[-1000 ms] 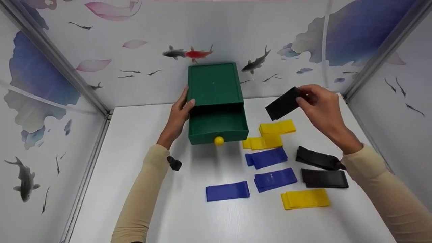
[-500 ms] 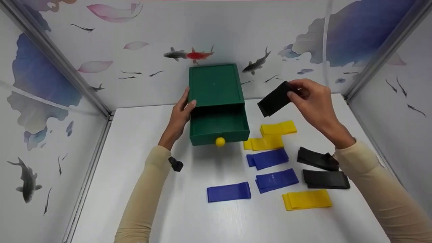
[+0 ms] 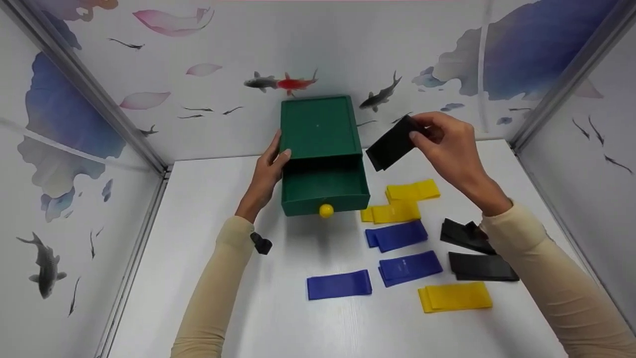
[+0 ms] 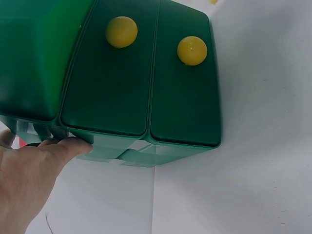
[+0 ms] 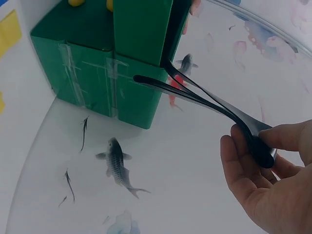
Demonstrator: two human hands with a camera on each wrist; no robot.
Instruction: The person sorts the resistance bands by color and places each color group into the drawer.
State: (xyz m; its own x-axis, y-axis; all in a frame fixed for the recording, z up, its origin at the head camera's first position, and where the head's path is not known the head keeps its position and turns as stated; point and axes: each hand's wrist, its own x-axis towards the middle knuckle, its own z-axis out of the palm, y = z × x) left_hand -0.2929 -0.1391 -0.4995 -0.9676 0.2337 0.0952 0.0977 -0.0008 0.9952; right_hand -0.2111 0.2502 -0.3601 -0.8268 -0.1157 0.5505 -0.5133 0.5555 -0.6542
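Observation:
A green drawer cabinet (image 3: 318, 124) stands at the back, its top drawer (image 3: 323, 203) pulled out and bare inside. My left hand (image 3: 264, 176) rests against the cabinet's left side with fingers extended; in the left wrist view, its fingertips lie on the side wall beside the fronts of two closed drawers (image 4: 112, 87). Between the thumb and fingers of my right hand (image 3: 452, 154) is a folded black resistance band (image 3: 392, 144), pinched at one end. The band hangs in the air just right of the open drawer. In the right wrist view its folded layers (image 5: 195, 97) fan apart slightly.
On the white table (image 3: 198, 278) lie more folded bands: yellow ones (image 3: 396, 213) near the cabinet, blue ones (image 3: 339, 285) in front, black ones (image 3: 482, 267) partly under the right sleeve, and another yellow band (image 3: 456, 297). Printed wall panels (image 3: 318, 44) enclose the table's back and sides.
My right hand has carried the black band leftward, closer to the open drawer. My left hand keeps its place on the cabinet's side. The whole head view has shifted slightly.

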